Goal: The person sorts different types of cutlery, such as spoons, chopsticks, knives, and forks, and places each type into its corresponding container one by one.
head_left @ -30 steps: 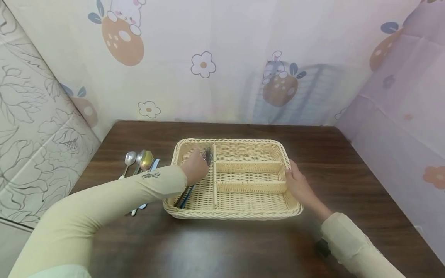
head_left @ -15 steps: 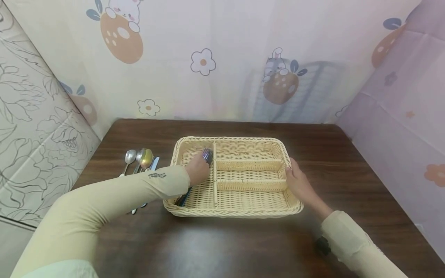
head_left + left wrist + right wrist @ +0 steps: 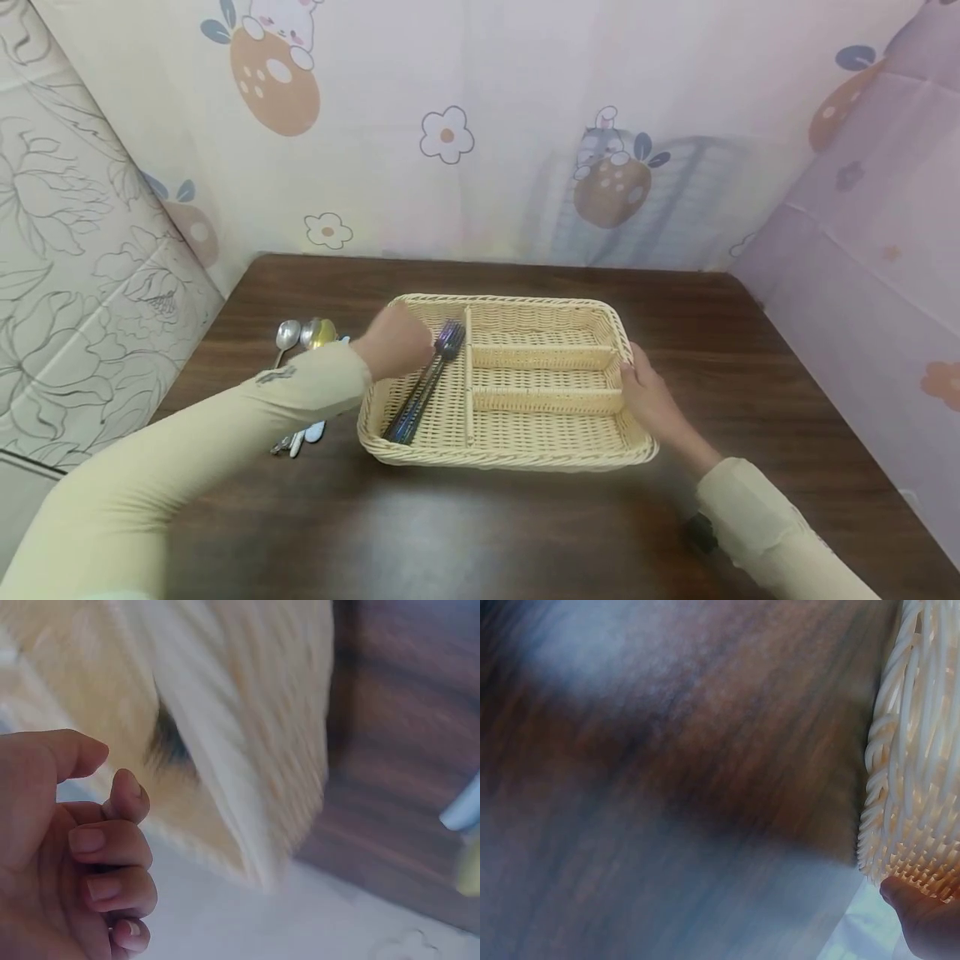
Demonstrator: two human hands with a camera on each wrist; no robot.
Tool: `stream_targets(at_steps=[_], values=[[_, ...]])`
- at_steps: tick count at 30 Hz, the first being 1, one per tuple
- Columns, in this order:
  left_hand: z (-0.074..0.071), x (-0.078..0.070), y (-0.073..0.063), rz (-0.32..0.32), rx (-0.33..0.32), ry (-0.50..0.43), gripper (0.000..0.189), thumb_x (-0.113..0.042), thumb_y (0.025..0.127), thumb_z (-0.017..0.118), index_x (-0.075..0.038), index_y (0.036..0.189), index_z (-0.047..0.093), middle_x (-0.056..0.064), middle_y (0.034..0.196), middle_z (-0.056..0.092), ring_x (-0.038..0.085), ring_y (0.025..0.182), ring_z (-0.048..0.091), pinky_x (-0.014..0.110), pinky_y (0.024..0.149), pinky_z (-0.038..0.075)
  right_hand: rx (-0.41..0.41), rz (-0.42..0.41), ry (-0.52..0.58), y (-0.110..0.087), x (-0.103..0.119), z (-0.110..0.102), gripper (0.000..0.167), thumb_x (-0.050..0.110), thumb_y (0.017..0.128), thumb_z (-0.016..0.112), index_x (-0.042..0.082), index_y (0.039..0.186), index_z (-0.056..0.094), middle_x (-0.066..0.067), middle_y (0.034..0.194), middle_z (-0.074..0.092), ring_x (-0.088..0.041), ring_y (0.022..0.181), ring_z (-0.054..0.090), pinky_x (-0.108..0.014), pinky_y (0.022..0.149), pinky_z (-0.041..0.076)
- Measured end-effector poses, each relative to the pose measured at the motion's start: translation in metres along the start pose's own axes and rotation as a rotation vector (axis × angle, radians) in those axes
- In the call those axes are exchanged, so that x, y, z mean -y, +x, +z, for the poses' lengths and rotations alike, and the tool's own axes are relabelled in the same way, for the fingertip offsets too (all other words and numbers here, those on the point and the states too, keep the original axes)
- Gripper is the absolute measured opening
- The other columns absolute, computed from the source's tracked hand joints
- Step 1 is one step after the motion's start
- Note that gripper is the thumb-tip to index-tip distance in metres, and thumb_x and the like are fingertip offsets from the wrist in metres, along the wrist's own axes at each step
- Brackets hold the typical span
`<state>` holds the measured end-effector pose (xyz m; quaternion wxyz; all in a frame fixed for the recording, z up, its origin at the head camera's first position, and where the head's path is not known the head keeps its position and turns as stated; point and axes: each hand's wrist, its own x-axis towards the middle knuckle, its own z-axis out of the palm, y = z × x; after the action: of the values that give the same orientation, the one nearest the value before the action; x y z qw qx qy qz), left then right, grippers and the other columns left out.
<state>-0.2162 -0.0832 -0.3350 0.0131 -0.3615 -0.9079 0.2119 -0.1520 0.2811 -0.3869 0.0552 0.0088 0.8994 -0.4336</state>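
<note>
A dark brown wooden table (image 3: 487, 558) fills the middle and spreads down to 6 o'clock, where a soft, pale shine (image 3: 442, 508) sits on it. At 12 o'clock there is a big, light back wall (image 3: 517, 67) with a white flower (image 3: 447, 135) on it. A bunny (image 3: 288, 23) peeks over an orange fruit (image 3: 276, 92) at 11 o'clock. At 1 o'clock lies a gray, stripy shadow (image 3: 690, 200). The left wall (image 3: 67, 217), at 9 o'clock, has thin flower drawings. The right wall (image 3: 847, 258), at 3 o'clock, looks pale purple.
</note>
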Motion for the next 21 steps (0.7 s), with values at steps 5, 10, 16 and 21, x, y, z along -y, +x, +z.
stream_targets(at_steps=[5,10,16,21], values=[[0.006,0.04,-0.036,-0.155,-0.048,-0.108,0.044,-0.03,0.095,0.053,-0.017,0.053,0.044,-0.004,0.049,0.043,0.015,0.051,0.045,0.043,0.08,0.039,-0.001,-0.004,0.005,0.001,0.002,-0.001,0.056,0.031,0.104,0.018,0.009,0.152,-0.001,-0.034,0.147,0.022,-0.048,0.132,0.027,-0.063,0.104,0.02],[0.038,0.062,-0.072,-0.228,-0.08,-0.133,0.042,-0.021,0.09,0.059,-0.015,0.051,0.043,-0.001,0.047,0.043,0.016,0.047,0.039,0.037,0.06,0.033,0.003,-0.003,0.011,0.0,0.002,-0.001,0.056,0.031,0.104,0.018,0.009,0.152,-0.001,-0.034,0.147,0.023,-0.048,0.132,0.028,-0.063,0.104,0.02],[0.077,0.064,-0.095,-0.242,-0.123,-0.159,0.027,-0.023,0.083,0.067,-0.009,0.063,0.055,0.002,0.05,0.049,0.022,0.053,0.051,0.041,0.059,0.045,0.008,-0.008,0.004,-0.001,0.001,-0.002,0.055,0.03,0.104,0.017,0.008,0.152,0.0,-0.035,0.146,0.024,-0.049,0.131,0.029,-0.063,0.103,0.021],[0.093,0.058,-0.1,-0.254,-0.136,-0.211,0.018,-0.018,0.078,0.067,-0.01,0.067,0.054,0.001,0.049,0.048,0.022,0.053,0.052,0.045,0.058,0.047,0.006,-0.006,-0.005,0.0,0.002,-0.002,0.056,0.03,0.104,0.017,0.008,0.152,0.001,-0.034,0.146,0.024,-0.049,0.132,0.028,-0.064,0.103,0.02]])
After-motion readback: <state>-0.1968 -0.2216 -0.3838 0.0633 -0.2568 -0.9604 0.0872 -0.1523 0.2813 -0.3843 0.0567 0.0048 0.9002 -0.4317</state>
